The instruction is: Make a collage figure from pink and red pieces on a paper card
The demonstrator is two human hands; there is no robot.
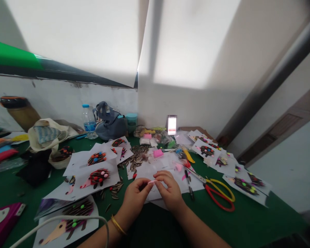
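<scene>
My left hand [137, 193] and my right hand [169, 189] meet over white paper [144, 172] at the front of the table. Between their fingertips they pinch a small pale pink piece of modelling clay [152, 182]. A brighter pink clay block [158, 153] lies beyond them. Sunflower seeds [138, 156] are heaped on the paper and scattered to the left. Right of my hands are a black marker [189, 185] and large scissors [219, 194] with red and yellow handles. Hedgehog pictures made with seeds and coloured balls [99, 176] lie at the left.
More hedgehog pictures [245, 186] cover the right side. A yellow cutter [188, 155] lies behind the marker. At the back stand a water bottle [89, 122], a blue-grey bag [110, 124] and a teal-lidded jar [131, 123]. A white cable [67, 217] crosses the front left.
</scene>
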